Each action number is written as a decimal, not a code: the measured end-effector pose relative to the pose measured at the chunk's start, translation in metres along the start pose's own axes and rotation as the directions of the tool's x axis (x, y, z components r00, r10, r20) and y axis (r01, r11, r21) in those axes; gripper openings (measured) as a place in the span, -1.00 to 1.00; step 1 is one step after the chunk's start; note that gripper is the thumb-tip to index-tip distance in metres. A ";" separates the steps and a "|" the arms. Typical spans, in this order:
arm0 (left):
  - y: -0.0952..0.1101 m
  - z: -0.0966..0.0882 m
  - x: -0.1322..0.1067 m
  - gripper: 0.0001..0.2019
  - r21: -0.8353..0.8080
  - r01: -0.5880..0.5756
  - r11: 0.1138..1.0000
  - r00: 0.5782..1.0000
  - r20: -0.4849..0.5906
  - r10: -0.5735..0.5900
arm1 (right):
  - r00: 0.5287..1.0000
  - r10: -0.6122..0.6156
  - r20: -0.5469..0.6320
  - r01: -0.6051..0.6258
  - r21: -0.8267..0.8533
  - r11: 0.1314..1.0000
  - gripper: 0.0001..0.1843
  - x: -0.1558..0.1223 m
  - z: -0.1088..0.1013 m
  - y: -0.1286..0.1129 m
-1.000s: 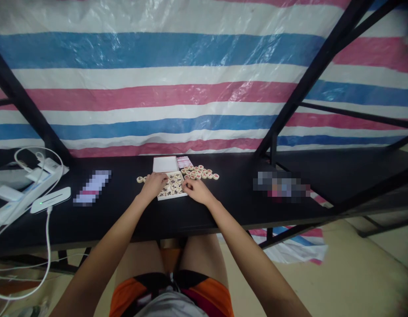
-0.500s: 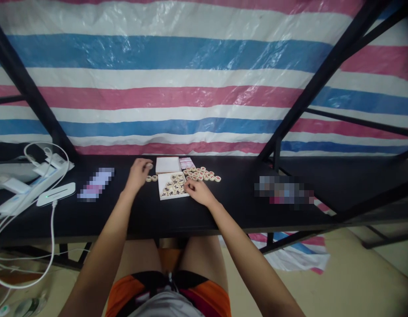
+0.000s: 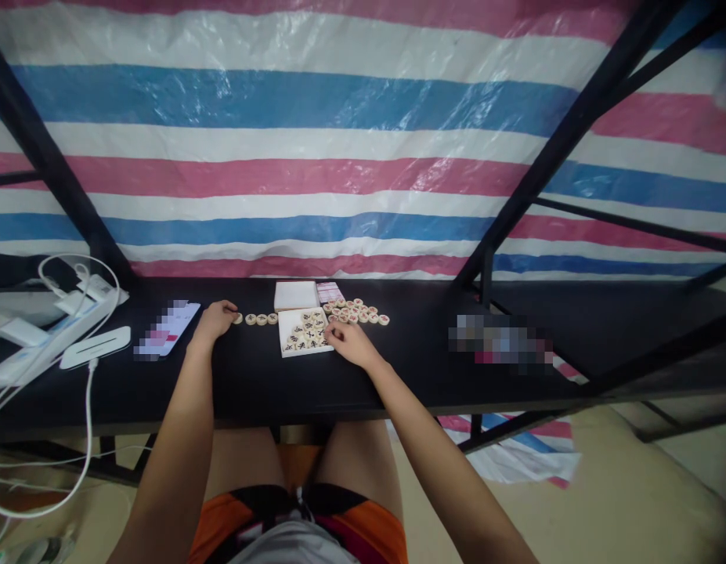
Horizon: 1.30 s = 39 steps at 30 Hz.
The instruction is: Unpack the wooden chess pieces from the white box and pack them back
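Observation:
A small white box (image 3: 284,345) holding round wooden chess pieces with black marks lies on the black table (image 3: 398,368). My right hand (image 3: 348,341) rests curled at the box's right edge, fingertips touching it. My left hand (image 3: 214,319) is out to the left, fingers closed on a piece at the left end of a short row of pieces (image 3: 260,319). A cluster of red-marked pieces (image 3: 359,311) sits right of the box. The white lid (image 3: 295,295) lies behind it.
A blurred phone-like object (image 3: 161,332) lies left of my left hand. White chargers and cables (image 3: 57,329) crowd the table's far left. Another blurred item (image 3: 500,338) is to the right. Black frame bars cross in front of a striped tarp.
My left hand left the box, moved up and left, and now sits at the left end of a row of pieces that has grown. My right hand stayed at the box.

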<state>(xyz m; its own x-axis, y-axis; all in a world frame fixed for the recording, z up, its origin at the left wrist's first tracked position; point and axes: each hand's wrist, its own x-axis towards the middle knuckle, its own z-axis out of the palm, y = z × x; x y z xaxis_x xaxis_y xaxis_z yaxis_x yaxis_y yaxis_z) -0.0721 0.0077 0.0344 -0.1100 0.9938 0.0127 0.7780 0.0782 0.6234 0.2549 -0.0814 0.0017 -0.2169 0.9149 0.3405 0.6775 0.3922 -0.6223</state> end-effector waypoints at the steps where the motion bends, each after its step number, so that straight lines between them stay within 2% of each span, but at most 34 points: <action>1: 0.002 0.000 -0.002 -0.80 -0.001 -0.008 1.000 1.000 0.008 0.008 | 1.000 0.000 0.000 0.000 0.002 1.000 -0.84 0.000 0.000 0.000; 9: 0.009 -0.004 -0.008 -0.75 0.131 -0.040 0.991 0.999 0.031 0.036 | 1.000 -0.002 0.008 0.002 -0.001 1.000 -0.84 0.001 0.000 0.001; 11: 0.014 -0.003 -0.009 -0.74 0.169 -0.108 0.980 0.993 -0.023 0.114 | 1.000 0.000 0.004 0.000 -0.004 1.000 -0.84 0.001 0.000 0.001; 12: 0.018 0.000 -0.011 -0.73 0.188 -0.174 0.967 0.981 -0.055 0.187 | 1.000 -0.003 0.000 0.003 -0.005 1.000 -0.84 0.001 0.000 0.001; 14: 0.029 0.008 -0.016 -0.71 0.203 -0.354 0.913 0.925 -0.066 0.374 | 1.000 -0.010 -0.007 0.010 -0.003 1.000 -0.84 0.000 0.000 0.000; 17: 0.050 0.028 -0.030 -0.72 0.088 -0.571 0.816 0.817 0.158 0.555 | 1.000 -0.005 -0.001 0.005 0.007 1.000 -0.83 0.000 0.000 -0.001; 18: 0.057 0.034 -0.035 -0.72 0.107 -0.605 0.789 0.787 0.232 0.572 | 1.000 -0.001 0.001 0.001 0.008 1.000 -0.84 0.000 0.000 -0.001; 19: 0.063 0.040 -0.040 -0.73 0.161 -0.620 0.768 0.776 0.270 0.570 | 1.000 0.003 0.000 -0.003 0.008 1.000 -0.84 0.000 0.000 -0.001; 20: 0.068 0.044 -0.045 -0.73 0.225 -0.633 0.741 0.771 0.271 0.576 | 1.000 0.005 0.001 -0.005 0.006 1.000 -0.84 0.000 -0.001 -0.002; 23: 0.078 0.050 -0.056 -0.72 0.385 -0.633 0.671 0.764 0.170 0.623 | 1.000 0.005 0.005 -0.005 0.001 1.000 -0.85 0.000 -0.001 -0.002; 24: 0.081 0.051 -0.058 -0.71 0.396 -0.645 0.654 0.750 0.164 0.640 | 1.000 0.006 0.007 -0.006 0.000 1.000 -0.85 0.000 -0.001 -0.003; 28: 0.087 0.058 -0.064 -0.70 0.305 -0.745 0.593 0.665 0.269 0.697 | 1.000 0.004 0.008 -0.005 0.006 1.000 -0.85 -0.001 -0.002 -0.003; 29: 0.088 0.061 -0.064 -0.70 0.293 -0.754 0.587 0.655 0.277 0.703 | 1.000 0.003 0.008 -0.003 0.007 1.000 -0.85 -0.001 -0.002 -0.003; 35: 0.085 0.072 -0.062 -0.73 0.316 -0.713 0.625 0.697 0.231 0.679 | 1.000 0.007 0.013 -0.007 0.014 1.000 -0.86 -0.001 -0.001 -0.001; 39: 0.083 0.074 -0.059 -0.76 0.297 -0.715 0.632 0.698 0.256 0.669 | 1.000 0.002 0.009 -0.002 0.014 1.000 -0.85 0.000 0.000 0.000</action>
<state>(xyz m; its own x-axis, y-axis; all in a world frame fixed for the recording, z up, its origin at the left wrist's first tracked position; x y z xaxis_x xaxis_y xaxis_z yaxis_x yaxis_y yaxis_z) 0.0445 -0.0388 0.0271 0.6021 0.7657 0.2262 0.7544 -0.6383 0.1530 0.2549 -0.0817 0.0018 -0.2218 0.9165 0.3330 0.6681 0.3915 -0.6327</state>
